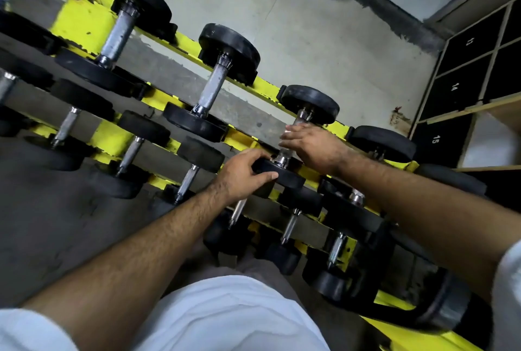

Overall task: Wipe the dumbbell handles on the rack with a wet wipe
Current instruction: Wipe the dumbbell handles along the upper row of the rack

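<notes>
A yellow rack (84, 22) runs diagonally from upper left to lower right, its tiers loaded with black-ended dumbbells whose steel handles all point across the rails, away from the person. Third along the top tier is the dumbbell (309, 102) being worked on, its handle (284, 153) running from the near end plate up to the far one. The left hand (242, 176) grips the near plate's rim, thumb and fingers curled round it, apparently steadying it. The right hand (313, 145), the nearer to the bar, wraps over its middle; a sliver of white at the fingertips looks like the wet wipe (288, 131). The stroke should follow the bar's length.
</notes>
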